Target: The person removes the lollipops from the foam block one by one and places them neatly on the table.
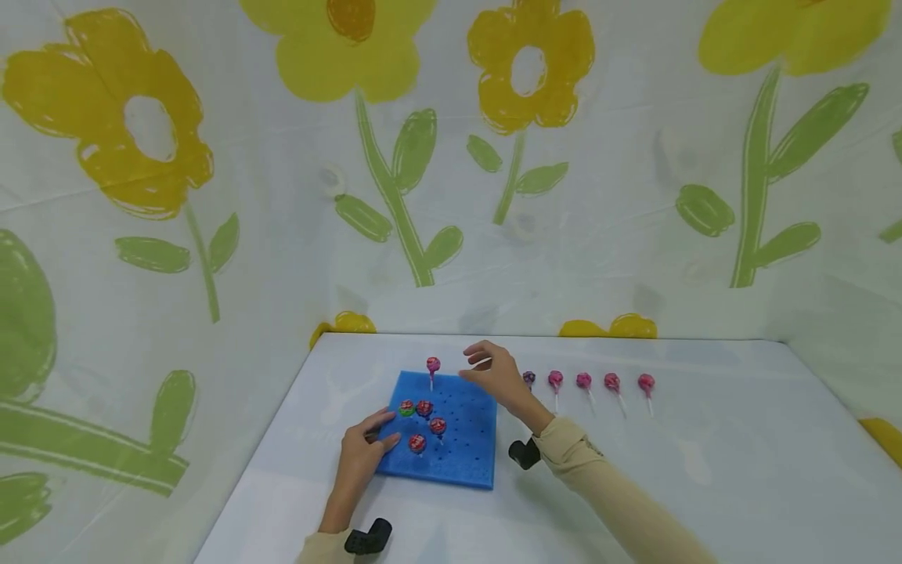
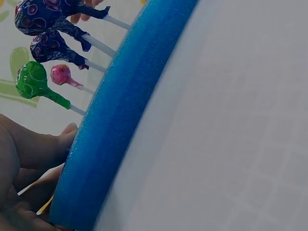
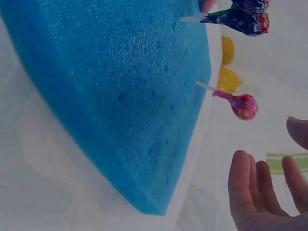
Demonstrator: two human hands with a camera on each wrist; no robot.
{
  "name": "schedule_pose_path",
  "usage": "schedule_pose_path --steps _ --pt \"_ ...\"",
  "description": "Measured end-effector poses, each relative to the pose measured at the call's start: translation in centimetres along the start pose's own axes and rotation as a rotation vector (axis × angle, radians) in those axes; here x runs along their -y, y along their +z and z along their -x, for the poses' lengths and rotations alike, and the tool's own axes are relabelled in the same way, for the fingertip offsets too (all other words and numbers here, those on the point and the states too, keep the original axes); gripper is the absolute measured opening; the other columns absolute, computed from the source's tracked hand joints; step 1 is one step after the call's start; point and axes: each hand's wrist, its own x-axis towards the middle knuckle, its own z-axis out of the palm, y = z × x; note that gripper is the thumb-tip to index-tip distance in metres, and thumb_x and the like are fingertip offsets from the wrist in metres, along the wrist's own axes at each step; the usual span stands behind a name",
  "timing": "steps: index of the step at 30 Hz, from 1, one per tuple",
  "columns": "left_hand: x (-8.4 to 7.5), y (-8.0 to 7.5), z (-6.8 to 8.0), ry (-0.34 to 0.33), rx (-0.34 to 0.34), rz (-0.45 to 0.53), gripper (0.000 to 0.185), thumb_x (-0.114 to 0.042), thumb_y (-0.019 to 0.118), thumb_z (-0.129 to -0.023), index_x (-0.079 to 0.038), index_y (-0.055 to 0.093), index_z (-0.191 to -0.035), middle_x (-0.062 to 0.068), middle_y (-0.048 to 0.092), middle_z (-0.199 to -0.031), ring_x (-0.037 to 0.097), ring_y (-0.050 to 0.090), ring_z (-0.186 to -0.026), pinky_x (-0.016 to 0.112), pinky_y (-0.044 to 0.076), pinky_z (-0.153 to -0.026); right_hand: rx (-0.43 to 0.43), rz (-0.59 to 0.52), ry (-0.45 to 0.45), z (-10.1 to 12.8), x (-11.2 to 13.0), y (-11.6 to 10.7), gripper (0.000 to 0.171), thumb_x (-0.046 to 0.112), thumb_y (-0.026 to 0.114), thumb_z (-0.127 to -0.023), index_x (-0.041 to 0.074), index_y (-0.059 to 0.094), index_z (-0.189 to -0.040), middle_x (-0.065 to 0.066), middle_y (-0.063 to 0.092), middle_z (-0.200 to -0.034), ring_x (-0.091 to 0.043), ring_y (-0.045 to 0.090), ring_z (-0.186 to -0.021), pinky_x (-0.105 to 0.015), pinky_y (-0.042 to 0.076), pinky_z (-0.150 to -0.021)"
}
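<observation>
A blue foam board (image 1: 465, 446) dotted with small holes lies on the table. Several wrapped lollipops stand in it by their sticks: a pink lollipop (image 1: 433, 364) at the back, a green lollipop (image 2: 32, 79) by the left edge, and dark-blue-and-red lollipops (image 1: 438, 425) around it. My left hand (image 1: 359, 450) holds the board's left edge, its thumb on the top face. Over the board's back right corner, my right hand (image 1: 496, 374) is raised with fingers apart and nothing between them. In the right wrist view its fingers (image 3: 240, 180) are just beyond the pink lollipop.
Right of the board, several lollipops lie in a row: a dark lollipop (image 1: 528, 379) partly behind my right hand, then pink lollipops (image 1: 611, 381). The white table (image 1: 705, 470) ends at a flower-printed curtain (image 1: 620, 258) at the back and sides.
</observation>
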Motion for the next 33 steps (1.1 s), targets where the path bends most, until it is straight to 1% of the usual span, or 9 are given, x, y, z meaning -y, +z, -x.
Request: schedule_pose_path --steps 7,12,16,20,24,28,31,33 --pt "-0.1 0.1 0.1 0.004 -0.002 -0.006 0.038 -0.005 0.071 -0.082 -0.007 0.066 -0.119 0.008 0.056 -0.133 0.03 0.049 -0.124 0.048 0.043 -0.096 0.001 -0.049 -0.036 -0.6 0.3 2.6 0.032 0.011 0.073 -0.082 0.004 0.06 -0.112 -0.024 0.06 -0.109 -0.03 0.061 -0.093 -0.042 0.054 -0.079" --pt "-0.2 0.0 0.2 -0.017 -0.022 -0.026 0.038 -0.006 0.072 -0.082 -0.008 0.067 -0.119 0.006 0.057 -0.132 0.029 0.051 -0.122 0.047 0.044 -0.095 -0.007 -0.078 -0.038 -1.3 0.4 4.6 0.037 0.01 0.073 -0.082 0.002 0.058 -0.115 -0.022 0.06 -0.108 -0.031 0.061 -0.093 -0.04 0.054 -0.076" --pt "-0.4 0.1 0.2 -0.017 -0.033 -0.045 0.038 -0.006 0.072 -0.082 -0.007 0.067 -0.119 0.008 0.058 -0.131 0.029 0.054 -0.118 0.046 0.046 -0.092 -0.006 -0.106 -0.048 -1.6 0.3 5.7 0.037 0.007 0.071 -0.082 -0.001 0.056 -0.116 -0.02 0.059 -0.106 -0.031 0.061 -0.092 -0.038 0.055 -0.073" --pt "-0.4 0.2 0.1 -0.01 -0.025 -0.035 0.038 -0.006 0.072 -0.082 -0.006 0.067 -0.119 0.009 0.057 -0.131 0.03 0.052 -0.12 0.046 0.046 -0.093 0.007 -0.101 -0.073 -1.5 0.3 6.4 0.031 0.002 0.067 -0.084 -0.003 0.057 -0.113 -0.021 0.06 -0.105 -0.031 0.062 -0.09 -0.037 0.055 -0.071" --pt "-0.5 0.2 0.2 -0.007 -0.022 -0.017 0.037 -0.005 0.071 -0.082 -0.005 0.067 -0.119 0.01 0.057 -0.131 0.031 0.052 -0.121 0.047 0.045 -0.094 -0.004 -0.081 -0.105 -1.5 0.1 6.8 0.024 0.001 0.067 -0.084 -0.001 0.057 -0.106 -0.018 0.06 -0.102 -0.03 0.062 -0.089 -0.035 0.055 -0.07" --pt "-0.6 0.1 0.3 -0.018 -0.029 -0.019 0.037 -0.005 0.071 -0.082 -0.006 0.067 -0.119 0.009 0.057 -0.131 0.03 0.051 -0.122 0.047 0.045 -0.094 -0.006 -0.089 -0.107 -1.5 0.0 6.8 0.022 0.001 0.07 -0.083 0.0 0.055 -0.099 -0.015 0.061 -0.098 -0.028 0.063 -0.088 -0.034 0.055 -0.07" --pt "-0.5 0.2 0.2 -0.027 -0.031 -0.021 0.038 -0.004 0.071 -0.082 -0.007 0.067 -0.119 0.008 0.057 -0.132 0.03 0.051 -0.122 0.047 0.045 -0.095 -0.006 -0.092 -0.104 -1.4 -0.2 6.6 0.022 0.002 0.071 -0.083 0.001 0.055 -0.098 -0.014 0.062 -0.096 -0.026 0.064 -0.086 -0.034 0.055 -0.07" --pt "-0.5 0.2 0.2 -0.026 -0.032 -0.02 0.038 -0.004 0.071 -0.082 -0.007 0.067 -0.119 0.008 0.057 -0.132 0.03 0.052 -0.121 0.047 0.045 -0.095 -0.016 -0.096 -0.117 -1.3 -0.4 6.6 0.023 0.001 0.071 -0.082 0.001 0.056 -0.099 -0.014 0.062 -0.097 -0.026 0.063 -0.086 -0.033 0.055 -0.07"
